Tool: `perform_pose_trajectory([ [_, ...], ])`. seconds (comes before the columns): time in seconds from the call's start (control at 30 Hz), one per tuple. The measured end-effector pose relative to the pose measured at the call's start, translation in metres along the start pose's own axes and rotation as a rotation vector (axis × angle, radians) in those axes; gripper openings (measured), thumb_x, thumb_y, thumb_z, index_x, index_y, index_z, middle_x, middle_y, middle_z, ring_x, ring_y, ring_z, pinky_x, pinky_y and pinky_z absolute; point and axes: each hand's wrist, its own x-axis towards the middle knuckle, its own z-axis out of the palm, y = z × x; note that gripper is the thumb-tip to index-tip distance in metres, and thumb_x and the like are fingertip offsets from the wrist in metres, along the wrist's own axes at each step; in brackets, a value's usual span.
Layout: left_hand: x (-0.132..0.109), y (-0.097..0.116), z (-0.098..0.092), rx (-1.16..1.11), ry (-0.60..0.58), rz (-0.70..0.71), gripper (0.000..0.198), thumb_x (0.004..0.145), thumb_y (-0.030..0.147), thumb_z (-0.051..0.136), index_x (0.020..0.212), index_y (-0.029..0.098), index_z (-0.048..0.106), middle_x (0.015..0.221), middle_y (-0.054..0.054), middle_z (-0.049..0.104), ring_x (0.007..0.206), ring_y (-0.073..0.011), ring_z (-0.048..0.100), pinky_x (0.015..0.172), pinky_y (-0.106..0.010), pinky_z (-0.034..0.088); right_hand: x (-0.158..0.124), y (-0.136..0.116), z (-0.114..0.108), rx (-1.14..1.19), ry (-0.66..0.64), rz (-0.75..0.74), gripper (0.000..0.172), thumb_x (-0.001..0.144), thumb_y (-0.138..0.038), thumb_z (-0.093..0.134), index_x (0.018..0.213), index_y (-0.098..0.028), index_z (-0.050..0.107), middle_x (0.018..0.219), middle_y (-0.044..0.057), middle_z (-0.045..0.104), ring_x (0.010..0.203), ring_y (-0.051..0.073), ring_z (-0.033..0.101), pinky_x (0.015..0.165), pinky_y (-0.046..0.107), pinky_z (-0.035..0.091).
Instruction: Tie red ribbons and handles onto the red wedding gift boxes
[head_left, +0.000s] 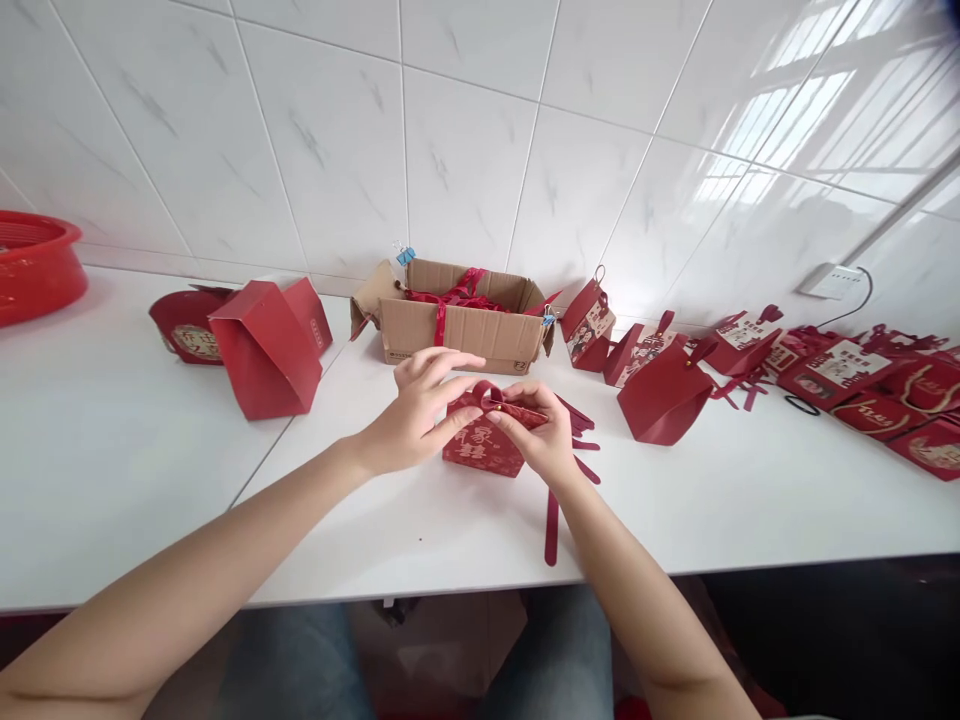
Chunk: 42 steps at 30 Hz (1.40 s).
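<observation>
In the middle of the white table stands a red gift box [484, 450] with pale characters on its front. Its top carries a looped red strap [489, 393] with a small gold stud. My left hand [420, 410] pinches the top edge beside the loop with the thumb, its other fingers stretched above. From the other side, my right hand [544, 430] grips the box's top near the stud. Several loose dark red straps [553, 525] lie under and beside my right forearm. The fingertips partly cover the box's top.
Behind the gift box sits an open cardboard box [457, 335] full of red ribbons. Folded red boxes [266, 350] stand to the left, near a red plastic basin [37, 270]. Several finished-looking red boxes [664, 390] line the right side. A power socket [831, 281] is against the tiled wall.
</observation>
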Motion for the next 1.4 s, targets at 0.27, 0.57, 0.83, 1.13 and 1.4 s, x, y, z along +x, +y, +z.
perform_pose_trajectory([
  [0.27,0.052,0.03,0.011,-0.061,0.098,-0.159,0.015,0.083,0.03,0.06,0.073,0.02,0.06,0.086,0.001,0.068,0.091,-0.02,0.058,0.094,-0.043,0.031,0.006,0.012,-0.005,-0.091,0.04,0.031,0.028,0.073,-0.036,0.071,0.092,-0.022,0.055,0.081,0.0,0.064,0.072,0.016,0.062,0.069,0.031,0.053],
  [0.57,-0.006,-0.07,0.013,0.081,0.381,-0.348,0.018,0.088,0.037,0.047,0.094,0.021,0.052,0.102,-0.008,0.06,0.102,-0.0265,0.052,0.095,-0.047,0.037,0.01,0.022,-0.008,0.082,-0.018,0.341,0.027,0.069,-0.027,0.066,0.09,-0.023,0.05,0.073,-0.004,0.061,0.063,0.014,0.06,0.061,0.029,0.052],
  [0.83,-0.058,-0.106,0.039,0.088,-0.013,-0.411,0.019,0.086,0.035,0.048,0.095,0.019,0.054,0.1,-0.008,0.059,0.099,-0.0265,0.054,0.086,-0.043,0.045,0.008,0.019,-0.009,0.102,0.002,0.343,0.034,0.066,-0.031,0.072,0.096,-0.02,0.059,0.086,0.002,0.069,0.077,0.02,0.066,0.071,0.036,0.055],
  [1.13,-0.057,-0.097,0.037,0.13,-0.279,-0.437,0.033,0.089,0.041,0.044,0.109,0.022,0.06,0.113,-0.01,0.056,0.109,-0.0307,0.047,0.095,-0.049,0.036,0.031,0.055,-0.082,-0.476,0.879,-0.082,0.03,0.076,-0.032,0.064,0.101,-0.018,0.055,0.103,0.012,0.061,0.096,0.026,0.06,0.088,0.042,0.049],
  [1.4,-0.057,-0.099,0.035,0.104,-0.31,-0.435,0.042,0.09,0.051,0.036,0.11,0.025,0.062,0.115,-0.01,0.055,0.11,-0.0313,0.047,0.096,-0.051,0.034,0.029,0.099,-0.117,-0.534,0.829,0.143,0.047,0.071,-0.03,0.067,0.112,-0.019,0.047,0.118,0.018,0.056,0.11,0.03,0.053,0.098,0.044,0.039],
])
